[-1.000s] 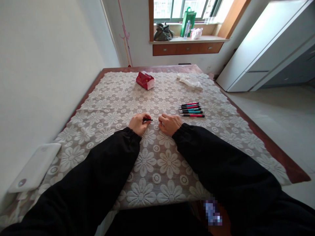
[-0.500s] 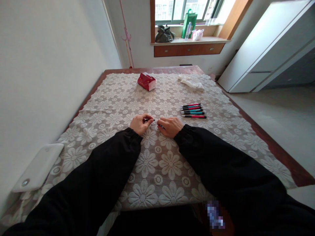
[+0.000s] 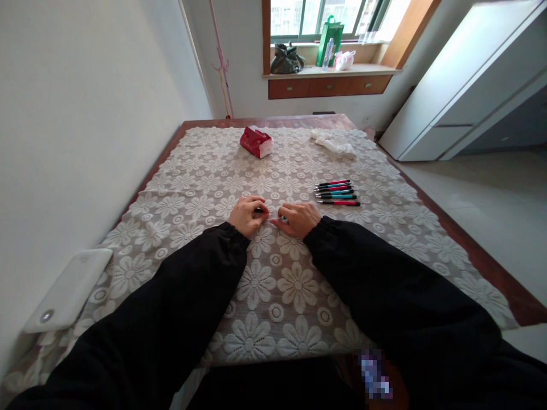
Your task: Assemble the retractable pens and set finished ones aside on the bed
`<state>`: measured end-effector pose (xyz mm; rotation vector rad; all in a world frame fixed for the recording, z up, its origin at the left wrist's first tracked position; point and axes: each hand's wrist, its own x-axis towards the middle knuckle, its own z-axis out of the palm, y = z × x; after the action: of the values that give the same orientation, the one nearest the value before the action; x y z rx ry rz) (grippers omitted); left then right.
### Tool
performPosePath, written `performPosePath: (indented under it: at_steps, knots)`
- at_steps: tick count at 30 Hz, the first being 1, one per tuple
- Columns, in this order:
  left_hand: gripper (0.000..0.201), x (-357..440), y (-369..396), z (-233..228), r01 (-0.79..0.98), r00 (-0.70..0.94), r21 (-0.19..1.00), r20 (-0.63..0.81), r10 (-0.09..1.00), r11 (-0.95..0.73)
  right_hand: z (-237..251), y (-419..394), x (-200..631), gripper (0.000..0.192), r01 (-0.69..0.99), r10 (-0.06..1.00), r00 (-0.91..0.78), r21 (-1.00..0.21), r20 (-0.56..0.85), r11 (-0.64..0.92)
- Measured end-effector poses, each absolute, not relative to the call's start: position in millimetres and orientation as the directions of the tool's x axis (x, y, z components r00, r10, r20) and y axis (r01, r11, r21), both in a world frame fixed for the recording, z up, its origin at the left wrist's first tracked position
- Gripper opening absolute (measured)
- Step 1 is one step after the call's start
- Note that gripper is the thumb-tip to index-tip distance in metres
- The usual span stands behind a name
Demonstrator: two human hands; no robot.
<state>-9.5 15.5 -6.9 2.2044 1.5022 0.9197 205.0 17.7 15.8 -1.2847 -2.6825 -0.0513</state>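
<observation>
My left hand (image 3: pixel 248 216) is closed over the middle of the table, with a small black pen part (image 3: pixel 258 210) between thumb and fingers. Facing it, my right hand (image 3: pixel 301 220) is also closed, curled round a teal pen part (image 3: pixel 284 217). A thin pale piece (image 3: pixel 274 219) shows in the narrow gap between the fingertips; which hand grips it I cannot tell. Most of both parts is hidden by my fingers. Beyond my right hand lie several pens (image 3: pixel 337 195) with black, red and teal barrels, side by side.
A flower-patterned lace cloth (image 3: pixel 255 283) covers the table. Farther back are a red tissue pack (image 3: pixel 256 142) and a crumpled white plastic bag (image 3: pixel 334 144). A white box-shaped device (image 3: pixel 70 289) sits at the left edge by the wall.
My hands have come slightly closer together, the left moving a little right. The black part's tip no longer sticks out past my left fingers, and teal now shows at my right hand.
</observation>
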Motion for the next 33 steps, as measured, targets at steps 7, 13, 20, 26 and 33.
performPosePath:
  at_steps: [7,13,20,26,33]
  knots:
    - [0.005,-10.4,15.4,-5.2,0.694,0.261,0.596,0.314,0.913,-0.404,15.1,25.9,207.7,0.027,0.917,0.906,-0.381,-0.051,0.187,0.396]
    - [0.005,-11.3,15.4,-5.2,0.680,0.272,0.610,0.305,0.913,-0.407,9.1,36.2,213.5,0.022,0.885,0.873,-0.375,-0.160,0.311,0.437]
    - [0.005,-10.9,15.6,-7.2,0.671,0.276,0.615,0.310,0.910,-0.413,-0.2,40.4,214.8,0.023,0.636,0.634,-0.684,-0.132,0.361,0.761]
    - [0.003,-8.5,14.4,-7.1,0.672,0.241,0.619,0.336,0.911,-0.406,-1.4,41.1,216.3,0.025,0.552,0.531,-0.748,-0.072,0.399,0.831]
    - [0.005,-6.2,11.3,-3.4,0.714,0.260,0.571,0.321,0.911,-0.405,-1.7,41.0,217.9,0.031,0.583,0.561,-0.727,-0.077,0.395,0.809]
